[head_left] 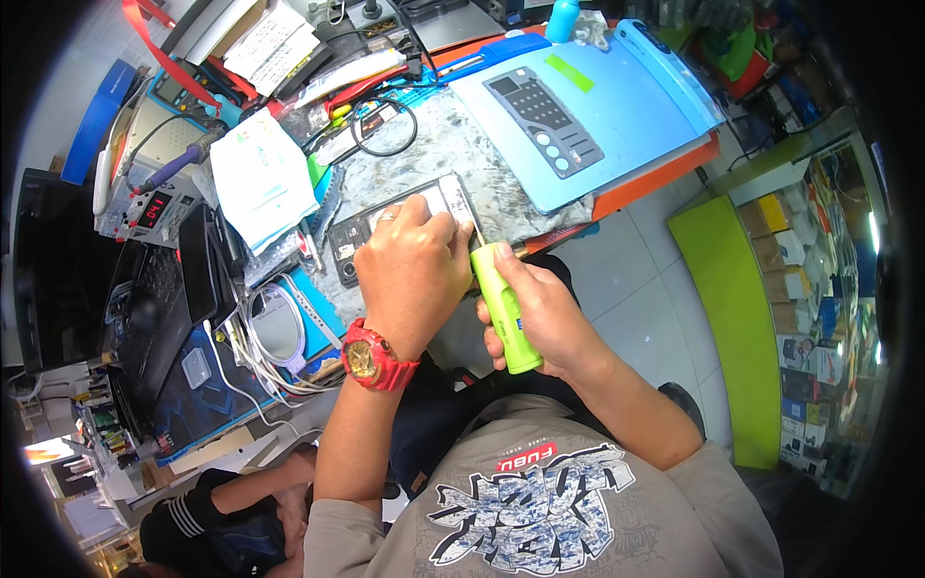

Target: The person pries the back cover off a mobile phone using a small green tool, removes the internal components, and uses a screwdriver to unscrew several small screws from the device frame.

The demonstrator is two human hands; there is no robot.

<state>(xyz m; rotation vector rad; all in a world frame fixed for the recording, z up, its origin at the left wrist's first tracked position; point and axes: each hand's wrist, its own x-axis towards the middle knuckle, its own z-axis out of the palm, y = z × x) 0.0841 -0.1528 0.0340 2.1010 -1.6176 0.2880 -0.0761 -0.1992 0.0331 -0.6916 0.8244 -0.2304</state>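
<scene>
An opened smartphone lies on the stained grey work mat, its camera end toward the left and its inner parts partly showing. My left hand, with a ring and a red wristwatch, rests over the phone. Its fingers are curled down and closed at the phone's right end; what the fingertips press on is mostly hidden. Just beside them, my right hand is wrapped round a lime-green electric screwdriver. The screwdriver's thin shaft points up toward the phone's right edge, and I cannot tell whether it touches.
A blue mat bearing a grey keypad panel lies at the right. Left of the phone are stacked papers, tangled cables and a power supply. Another person sits lower left. A glass display case stands at right.
</scene>
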